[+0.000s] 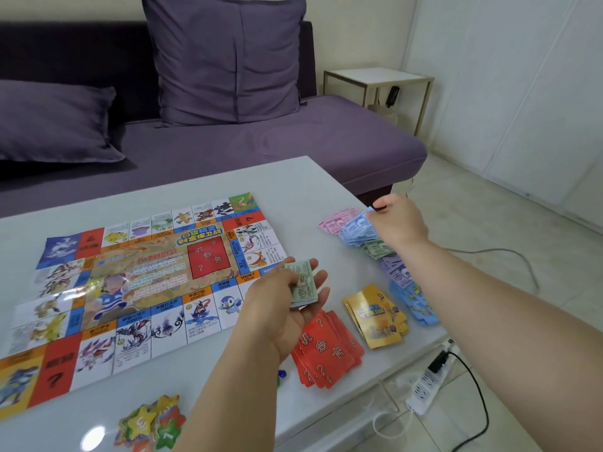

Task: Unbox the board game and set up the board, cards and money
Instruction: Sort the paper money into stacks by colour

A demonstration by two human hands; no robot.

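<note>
Head view: one board [140,288] lies flat on the table [293,181]. Right of the board sit three card decks: red deck [326,350], gold deck [378,316] and light-blue deck [414,301]. Farther right of the board are four loose money piles: pink notes [336,220], blue notes [357,228], green notes [378,249] and purple notes [396,272]. At the board's right edge, the left hand [284,308] grips one green banknote stack [301,285]. The right hand [398,223] pinches the blue notes. One heap of star tokens [153,422] lies near the board's front edge.

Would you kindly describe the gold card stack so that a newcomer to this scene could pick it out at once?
Start at the white table and look right of the game board, toward the table's near right edge. The gold card stack lies there between the red question-mark cards and the light blue cards; it alone is yellow-gold.
</note>
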